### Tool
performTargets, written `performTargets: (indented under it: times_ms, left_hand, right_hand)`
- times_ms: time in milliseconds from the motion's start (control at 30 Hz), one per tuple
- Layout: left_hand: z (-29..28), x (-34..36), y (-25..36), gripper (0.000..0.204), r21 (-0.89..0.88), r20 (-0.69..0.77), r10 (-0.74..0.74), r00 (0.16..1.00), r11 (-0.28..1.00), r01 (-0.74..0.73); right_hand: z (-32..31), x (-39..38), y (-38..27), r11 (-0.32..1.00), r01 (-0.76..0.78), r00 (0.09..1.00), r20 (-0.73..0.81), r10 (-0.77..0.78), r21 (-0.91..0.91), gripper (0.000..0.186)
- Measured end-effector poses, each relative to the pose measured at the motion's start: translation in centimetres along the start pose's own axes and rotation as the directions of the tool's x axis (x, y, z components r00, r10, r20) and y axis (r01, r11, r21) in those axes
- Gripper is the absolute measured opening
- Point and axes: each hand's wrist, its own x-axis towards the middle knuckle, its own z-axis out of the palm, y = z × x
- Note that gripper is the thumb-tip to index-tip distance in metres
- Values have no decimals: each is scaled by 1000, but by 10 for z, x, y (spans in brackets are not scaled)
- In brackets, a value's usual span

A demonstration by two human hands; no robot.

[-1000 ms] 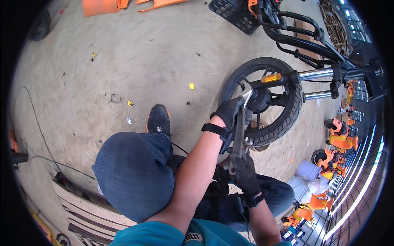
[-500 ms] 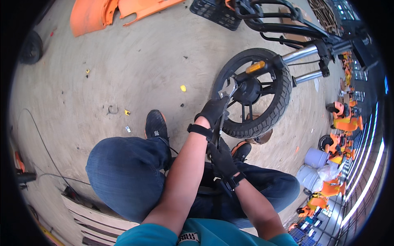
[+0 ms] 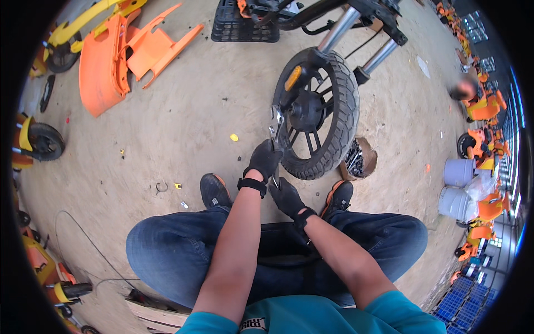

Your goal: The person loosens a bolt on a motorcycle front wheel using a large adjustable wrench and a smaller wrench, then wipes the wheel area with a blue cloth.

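My left hand [image 3: 265, 158], gloved in black, is closed on a chrome wrench [image 3: 276, 119] whose head sits beside the hub [image 3: 306, 114] of a black front wheel [image 3: 347, 111]. Below it, my right hand [image 3: 286, 197], also gloved, is closed around the lower handle of a metal tool [image 3: 275, 177]; I cannot tell whether this is the same wrench. The wheel hangs on a fork [image 3: 334, 34] with chrome tubes and an amber reflector [image 3: 292, 78]. Part of the wrench is hidden by my fingers.
Orange body panels [image 3: 102, 72] lie at upper left near scooters [image 3: 44, 142]. A black crate [image 3: 228, 33] is behind the fork. A cardboard box of small metal parts [image 3: 367, 158] is right of the wheel. Several scooters and buckets [image 3: 456, 200] line the right; a cable [image 3: 83, 228] crosses lower left.
My view has turned leftward, bringing more panels and scooters in at left. The tool and my forearms now point more straight up toward the hub, with my hands still on the tool.
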Motion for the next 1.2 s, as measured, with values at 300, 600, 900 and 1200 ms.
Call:
performTargets:
  times_ms: [300,600,900,1200]
  left_hand:
    - [19,21,-31,26,32,-51,39,998,999,-37]
    - [13,26,-26,28,71,-43,66,997,996,-63]
    - [26,37,-33,36,241,-93,77,993,969,-53]
    - [8,66,-35,32,310,178,63,982,944,-117]
  right_hand:
    - [24,33,33,987,24,994,-102,-40,-156,20]
    - [-11,3,40,913,229,945,301,-126,-337,18]
    - [-285,41,28,694,446,860,487,-155,-566,17]
    - [-301,89,9,952,117,984,161,-73,-283,25]
